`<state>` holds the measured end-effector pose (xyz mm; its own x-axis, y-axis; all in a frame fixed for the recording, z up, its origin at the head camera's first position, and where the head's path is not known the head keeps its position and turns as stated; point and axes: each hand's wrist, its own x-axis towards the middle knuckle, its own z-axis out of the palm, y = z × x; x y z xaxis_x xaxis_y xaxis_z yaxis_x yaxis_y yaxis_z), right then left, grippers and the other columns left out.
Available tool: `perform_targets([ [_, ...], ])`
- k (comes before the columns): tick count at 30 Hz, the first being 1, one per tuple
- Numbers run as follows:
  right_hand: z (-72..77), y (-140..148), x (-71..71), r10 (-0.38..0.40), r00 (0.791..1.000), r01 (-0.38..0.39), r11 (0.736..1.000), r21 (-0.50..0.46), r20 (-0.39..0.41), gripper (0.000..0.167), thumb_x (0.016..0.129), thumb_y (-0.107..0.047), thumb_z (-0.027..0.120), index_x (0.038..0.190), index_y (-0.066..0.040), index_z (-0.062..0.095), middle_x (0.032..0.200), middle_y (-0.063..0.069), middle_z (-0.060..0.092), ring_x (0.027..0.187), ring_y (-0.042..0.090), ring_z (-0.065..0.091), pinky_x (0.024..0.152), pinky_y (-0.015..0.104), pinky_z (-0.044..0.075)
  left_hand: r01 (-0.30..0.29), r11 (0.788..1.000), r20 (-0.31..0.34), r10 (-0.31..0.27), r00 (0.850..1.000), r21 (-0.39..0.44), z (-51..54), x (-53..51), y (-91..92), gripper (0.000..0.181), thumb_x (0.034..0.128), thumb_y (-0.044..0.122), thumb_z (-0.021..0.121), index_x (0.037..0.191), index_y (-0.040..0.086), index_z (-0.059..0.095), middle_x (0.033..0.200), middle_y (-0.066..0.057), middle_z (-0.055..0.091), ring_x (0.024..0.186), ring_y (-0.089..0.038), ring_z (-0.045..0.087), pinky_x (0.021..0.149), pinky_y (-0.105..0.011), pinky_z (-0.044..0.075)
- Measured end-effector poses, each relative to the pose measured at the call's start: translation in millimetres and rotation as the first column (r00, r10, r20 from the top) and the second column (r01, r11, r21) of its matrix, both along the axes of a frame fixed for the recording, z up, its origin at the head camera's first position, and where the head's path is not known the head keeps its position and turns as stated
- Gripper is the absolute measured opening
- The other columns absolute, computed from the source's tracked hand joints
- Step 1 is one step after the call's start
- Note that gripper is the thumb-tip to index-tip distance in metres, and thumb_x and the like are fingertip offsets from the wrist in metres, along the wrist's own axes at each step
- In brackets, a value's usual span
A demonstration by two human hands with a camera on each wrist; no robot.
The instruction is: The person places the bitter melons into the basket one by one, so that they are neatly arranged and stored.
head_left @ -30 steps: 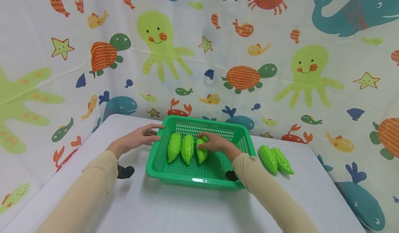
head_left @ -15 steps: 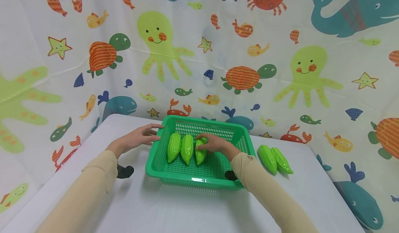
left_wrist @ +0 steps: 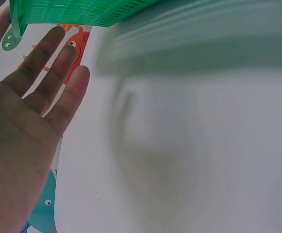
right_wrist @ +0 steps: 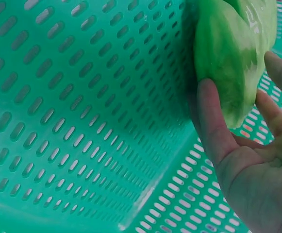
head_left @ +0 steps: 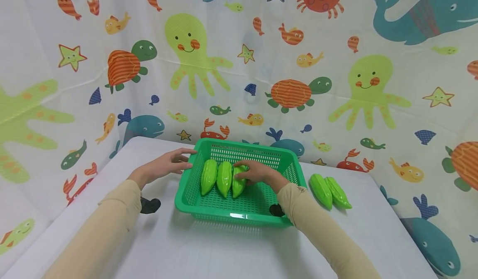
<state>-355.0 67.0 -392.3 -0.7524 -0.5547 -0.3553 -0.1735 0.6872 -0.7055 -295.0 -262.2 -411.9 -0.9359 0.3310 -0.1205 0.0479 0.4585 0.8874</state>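
Inside the green basket (head_left: 239, 216), three ridged green fruits lie side by side: the left one (head_left: 209, 177), the middle one (head_left: 224, 179) and the right one (head_left: 238, 183). My right hand (head_left: 257, 172) holds the right fruit between thumb and fingers; the right wrist view shows the hand (right_wrist: 257, 179) around the end of the fruit (right_wrist: 228, 63). At the basket's left rim, my left hand (head_left: 162, 167) has its fingers extended and touches the edge. In the left wrist view that hand (left_wrist: 24, 126) is spread beside the basket wall (left_wrist: 82, 13).
Two more green fruits, one (head_left: 321, 191) against the other (head_left: 338, 192), lie on the white table (head_left: 224, 254) right of the basket. A curtain (head_left: 239, 75) printed with sea animals hangs behind. Dark objects (head_left: 150, 206) show beneath both wrists.
The right fruit has shifted slightly left with my right hand, up close to the middle fruit. My left hand has stayed at the rim.
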Motion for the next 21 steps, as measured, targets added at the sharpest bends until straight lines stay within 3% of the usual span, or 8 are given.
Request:
perform_targets([
  [9,0.1,1,0.1,-0.007,0.998,0.009,1.0,-0.029,0.058,0.059,0.095,-0.022,0.067,0.148,-0.016,0.042,0.156,0.014,0.029,0.125,0.03,0.053,0.089,0.039,0.055,0.002,1.0,0.005,-0.002,1.0,-0.001,-0.2,0.0,1.0,0.069,0.0938,0.044,0.062,0.152,0.023,0.032,0.15,-0.021,0.037,0.136,-0.041,0.037,0.104,-0.057,0.041],
  [15,2.4,5,1.2,-0.002,1.0,0.002,1.0,-0.006,0.01,0.074,0.091,-0.019,0.071,0.154,-0.018,0.032,0.156,0.015,0.029,0.127,0.035,0.05,0.085,0.04,0.057,-0.003,1.0,0.012,0.003,1.0,-0.008,0.8,-0.2,1.5,0.068,0.0938,0.045,0.062,0.152,0.024,0.032,0.149,-0.021,0.037,0.136,-0.04,0.038,0.105,-0.056,0.041],
  [21,14.5,15,5.2,0.027,0.997,-0.023,0.998,0.058,-0.071,0.075,0.091,-0.024,0.07,0.154,-0.015,0.03,0.153,0.018,0.033,0.134,0.037,0.042,0.088,0.042,0.055,-0.002,1.0,0.009,0.003,1.0,-0.02,1.9,0.0,1.3,0.068,0.0939,0.047,0.061,0.152,0.025,0.032,0.149,-0.021,0.038,0.135,-0.039,0.039,0.104,-0.055,0.042],
])
